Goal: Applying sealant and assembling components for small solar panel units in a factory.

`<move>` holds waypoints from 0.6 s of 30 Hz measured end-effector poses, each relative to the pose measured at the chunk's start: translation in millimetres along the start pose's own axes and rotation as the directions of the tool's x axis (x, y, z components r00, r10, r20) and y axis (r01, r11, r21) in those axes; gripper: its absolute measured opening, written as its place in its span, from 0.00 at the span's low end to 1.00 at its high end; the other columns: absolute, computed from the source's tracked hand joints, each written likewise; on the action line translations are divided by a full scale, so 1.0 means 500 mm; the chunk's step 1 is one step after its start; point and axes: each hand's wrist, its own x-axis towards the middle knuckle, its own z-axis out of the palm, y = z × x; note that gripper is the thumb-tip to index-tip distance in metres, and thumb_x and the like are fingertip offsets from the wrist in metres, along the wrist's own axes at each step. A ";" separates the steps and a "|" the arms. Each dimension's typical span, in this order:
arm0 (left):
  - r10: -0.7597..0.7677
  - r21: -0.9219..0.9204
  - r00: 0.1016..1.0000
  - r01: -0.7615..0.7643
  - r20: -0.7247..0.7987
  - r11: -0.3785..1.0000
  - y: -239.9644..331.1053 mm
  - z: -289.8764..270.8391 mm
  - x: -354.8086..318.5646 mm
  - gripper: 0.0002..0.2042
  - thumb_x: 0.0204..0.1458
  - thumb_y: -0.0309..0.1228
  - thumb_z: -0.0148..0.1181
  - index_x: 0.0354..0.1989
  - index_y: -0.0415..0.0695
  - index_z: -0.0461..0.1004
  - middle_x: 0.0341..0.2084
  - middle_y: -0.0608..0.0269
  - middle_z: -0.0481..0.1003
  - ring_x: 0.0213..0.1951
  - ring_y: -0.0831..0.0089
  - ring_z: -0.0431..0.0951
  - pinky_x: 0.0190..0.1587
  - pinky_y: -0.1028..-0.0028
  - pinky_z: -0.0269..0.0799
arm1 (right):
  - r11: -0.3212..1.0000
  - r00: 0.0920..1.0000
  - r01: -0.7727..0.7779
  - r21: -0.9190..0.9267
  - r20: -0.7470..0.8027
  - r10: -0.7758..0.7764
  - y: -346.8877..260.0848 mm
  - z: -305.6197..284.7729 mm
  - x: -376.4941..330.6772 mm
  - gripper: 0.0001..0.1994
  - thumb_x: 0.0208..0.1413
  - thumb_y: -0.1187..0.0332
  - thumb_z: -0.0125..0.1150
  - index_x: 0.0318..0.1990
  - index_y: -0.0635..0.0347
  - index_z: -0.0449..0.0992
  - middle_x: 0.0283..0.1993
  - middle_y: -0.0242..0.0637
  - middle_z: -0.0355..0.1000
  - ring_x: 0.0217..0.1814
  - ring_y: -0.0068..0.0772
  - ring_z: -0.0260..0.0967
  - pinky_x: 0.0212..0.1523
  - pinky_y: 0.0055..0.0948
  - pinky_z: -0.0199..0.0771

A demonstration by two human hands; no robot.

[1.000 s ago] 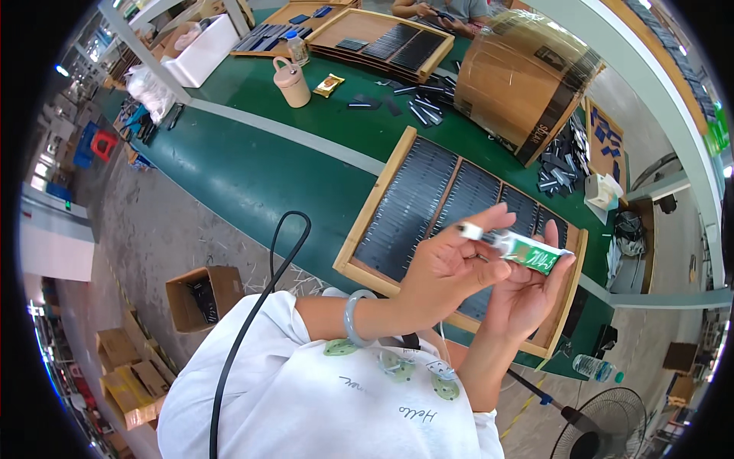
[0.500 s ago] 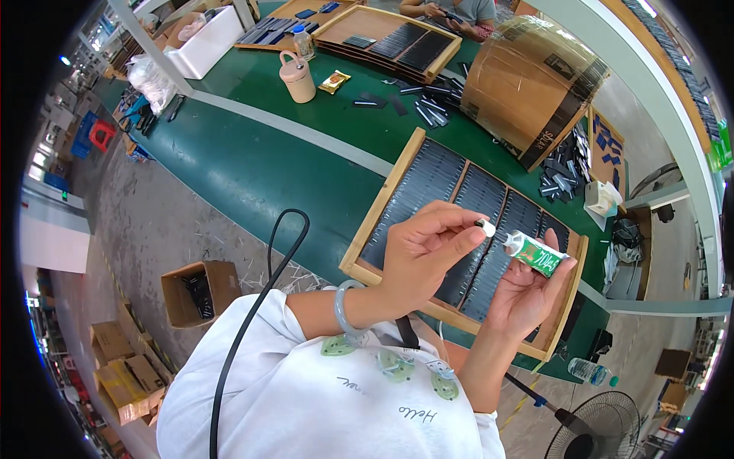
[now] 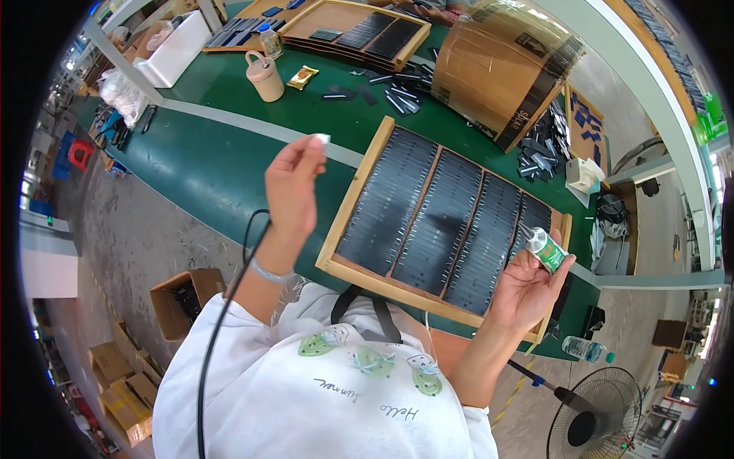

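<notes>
Between the thumb and fingers of my left hand (image 3: 293,187) is a small white cap (image 3: 324,139), raised over the green table to the left of a wooden-framed tray (image 3: 356,191). My right hand (image 3: 526,294) holds a green and white squeeze tube (image 3: 548,252) above the tray's right side. The tube is tilted, and its uncapped, pointed nozzle aims up and to the left. Rows of thin dark strips (image 3: 440,222) fill the tray in several columns split by wooden dividers. My right hand and the tube hide part of the right column.
Beyond the tray stand a large taped carton (image 3: 497,76), loose dark strips (image 3: 401,96), a beige cup (image 3: 264,79), a small yellow packet (image 3: 303,76) and another framed tray (image 3: 420,46). A fan (image 3: 592,417) and a plastic bottle (image 3: 585,349) are at lower right. A black cable (image 3: 218,329) crosses my left arm.
My left hand has moved left and away from the tube with the cap. The tube has tipped more upright in my right hand, and the view has shifted slightly.
</notes>
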 end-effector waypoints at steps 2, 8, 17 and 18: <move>-0.002 0.119 0.999 0.008 -0.053 0.993 -0.034 -0.076 0.027 0.09 0.49 0.28 0.58 0.36 0.38 0.73 0.25 0.69 0.72 0.26 0.84 0.68 0.28 0.85 0.63 | 1.000 1.000 -0.017 -0.003 0.004 0.017 0.002 -0.003 0.000 0.22 0.59 0.60 0.46 0.51 0.74 0.61 0.34 0.42 0.66 0.26 0.26 0.58 0.25 0.22 0.59; -0.158 0.523 0.976 0.214 -0.150 0.825 -0.272 -0.323 0.061 0.09 0.47 0.32 0.61 0.31 0.39 0.76 0.22 0.70 0.73 0.24 0.83 0.69 0.25 0.82 0.63 | 0.975 0.999 0.049 -0.217 -0.003 -0.051 0.031 -0.008 0.024 0.23 0.59 0.57 0.45 0.50 0.73 0.62 0.44 0.46 0.67 0.24 0.25 0.63 0.26 0.19 0.69; 0.059 0.902 0.998 -0.010 -0.017 0.431 -0.338 -0.385 0.087 0.11 0.43 0.37 0.62 0.30 0.41 0.78 0.22 0.59 0.74 0.26 0.71 0.74 0.30 0.73 0.68 | 0.846 0.991 -0.078 -0.527 0.052 0.124 0.085 -0.017 0.040 0.18 0.59 0.60 0.45 0.45 0.69 0.66 0.42 0.45 0.69 0.43 0.33 0.70 0.36 0.26 0.76; 0.042 0.897 0.999 0.008 -0.030 0.443 -0.337 -0.389 0.090 0.13 0.43 0.37 0.63 0.32 0.41 0.78 0.23 0.60 0.74 0.27 0.73 0.73 0.32 0.75 0.68 | 0.841 0.991 -0.094 -0.533 0.029 0.129 0.098 -0.013 0.034 0.18 0.59 0.60 0.46 0.45 0.69 0.65 0.42 0.45 0.69 0.42 0.33 0.70 0.35 0.24 0.76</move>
